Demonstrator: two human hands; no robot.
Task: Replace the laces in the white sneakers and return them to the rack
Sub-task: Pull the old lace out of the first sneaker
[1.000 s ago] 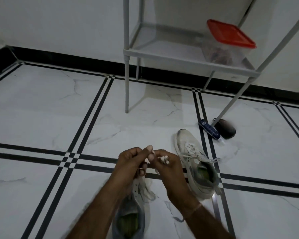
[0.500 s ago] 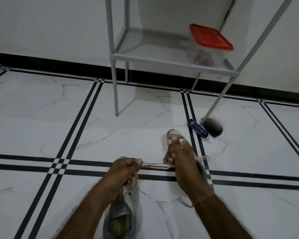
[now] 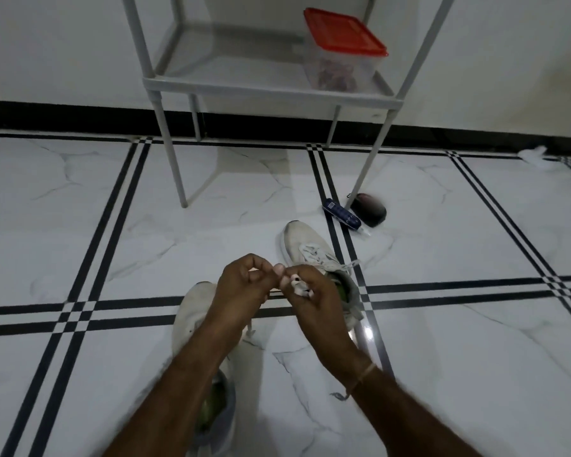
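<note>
Two white sneakers lie on the tiled floor. The near sneaker (image 3: pixel 192 311) sits under my left forearm, its green insole showing at the heel. The far sneaker (image 3: pixel 302 240) lies to the right with a white lace threaded through it. My left hand (image 3: pixel 241 285) and my right hand (image 3: pixel 314 291) meet above the floor between the shoes. My right hand grips a bunched white lace (image 3: pixel 298 286); my left hand's fingertips pinch the lace's other part. The grey rack (image 3: pixel 264 90) stands behind against the wall.
A clear box with a red lid (image 3: pixel 342 47) sits on the rack's low shelf. A dark blue tube (image 3: pixel 341 214) and a black oval object (image 3: pixel 369 209) lie by the rack's right front leg. White crumpled material (image 3: pixel 533 155) lies far right by the wall.
My hands, spread apart with the lace stretched between them half a second ago, have come back together. The far sneaker, then covered by my right hand, shows again.
</note>
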